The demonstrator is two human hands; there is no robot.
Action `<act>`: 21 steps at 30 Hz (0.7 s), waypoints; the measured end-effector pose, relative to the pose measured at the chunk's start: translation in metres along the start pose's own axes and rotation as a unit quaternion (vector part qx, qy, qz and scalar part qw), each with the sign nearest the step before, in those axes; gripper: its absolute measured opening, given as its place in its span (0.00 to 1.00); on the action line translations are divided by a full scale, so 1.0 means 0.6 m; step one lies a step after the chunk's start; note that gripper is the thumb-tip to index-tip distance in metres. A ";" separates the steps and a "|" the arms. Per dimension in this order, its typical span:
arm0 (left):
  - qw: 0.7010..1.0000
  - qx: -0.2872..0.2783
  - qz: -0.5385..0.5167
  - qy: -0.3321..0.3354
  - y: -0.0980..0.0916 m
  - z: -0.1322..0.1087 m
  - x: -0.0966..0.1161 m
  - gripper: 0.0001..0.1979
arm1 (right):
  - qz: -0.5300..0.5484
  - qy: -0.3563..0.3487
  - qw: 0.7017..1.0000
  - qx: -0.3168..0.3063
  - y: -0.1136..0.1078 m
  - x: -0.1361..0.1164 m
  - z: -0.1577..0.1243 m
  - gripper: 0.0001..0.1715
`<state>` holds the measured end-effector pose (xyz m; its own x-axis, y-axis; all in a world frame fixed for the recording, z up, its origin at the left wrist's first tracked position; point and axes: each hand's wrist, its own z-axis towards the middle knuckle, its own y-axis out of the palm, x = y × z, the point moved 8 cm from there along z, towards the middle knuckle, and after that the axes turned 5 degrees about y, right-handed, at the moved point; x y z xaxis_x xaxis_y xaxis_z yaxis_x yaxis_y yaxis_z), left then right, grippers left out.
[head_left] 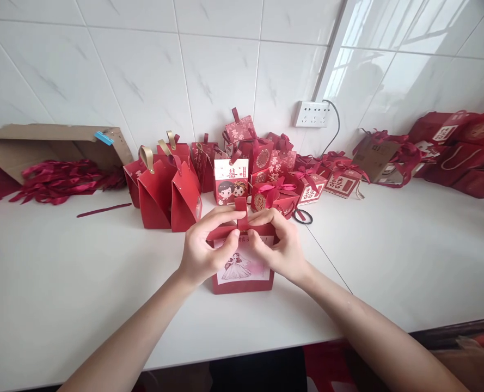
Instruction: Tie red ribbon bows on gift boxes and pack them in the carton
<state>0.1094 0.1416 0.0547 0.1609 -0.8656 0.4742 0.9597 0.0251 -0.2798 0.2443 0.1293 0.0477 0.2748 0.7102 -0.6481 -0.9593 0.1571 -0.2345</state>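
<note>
The red favour box point(242, 277) stands upright on the white table point(82, 283), near its front edge and roughly in the middle. Its printed face, showing a drawn couple, is turned toward the person. The left hand point(203, 250) and right hand point(280, 247) close on its top from either side. The fingers are curled and the tips pinch the folded flaps. The thumbs press on the near face just under the rim. A narrow red tab point(242, 212) rises between the two sets of fingertips. The grip looks meant to hold the flaps together around that tab while the base stays flat on the table.

Beyond the box, toward the tiled wall, a cluster of similar red boxes is packed close. On the left are tall ones with tan loop handles point(166, 190). In the middle is a cartoon-couple box point(230, 182), and to the right are bow-tied boxes point(274, 196). They sit within reach yet clear of the hands. At the far left an opened cardboard carton point(49, 136) lies on its side, spilling red ribbons point(66, 179). One loose ribbon strip point(103, 209) lies on the table. A wall socket point(312, 114) is mounted on the wall, and red bags point(462, 147) are heaped far right.
</note>
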 end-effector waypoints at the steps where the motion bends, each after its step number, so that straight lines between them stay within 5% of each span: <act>1: 1.000 0.001 0.003 -0.003 0.000 0.000 -0.001 0.12 | 0.004 0.007 1.000 -0.001 0.000 0.001 0.000 0.05; 21: 1.000 -0.004 -0.001 0.020 0.001 -0.001 0.003 0.14 | 0.026 0.031 0.999 0.004 0.001 0.003 -0.001 0.04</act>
<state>0.1102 0.1398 0.0547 0.1504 -0.8847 0.4413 0.9578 0.0199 -0.2866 0.2443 0.1303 0.0460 0.2275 0.6734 -0.7034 -0.9729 0.1259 -0.1941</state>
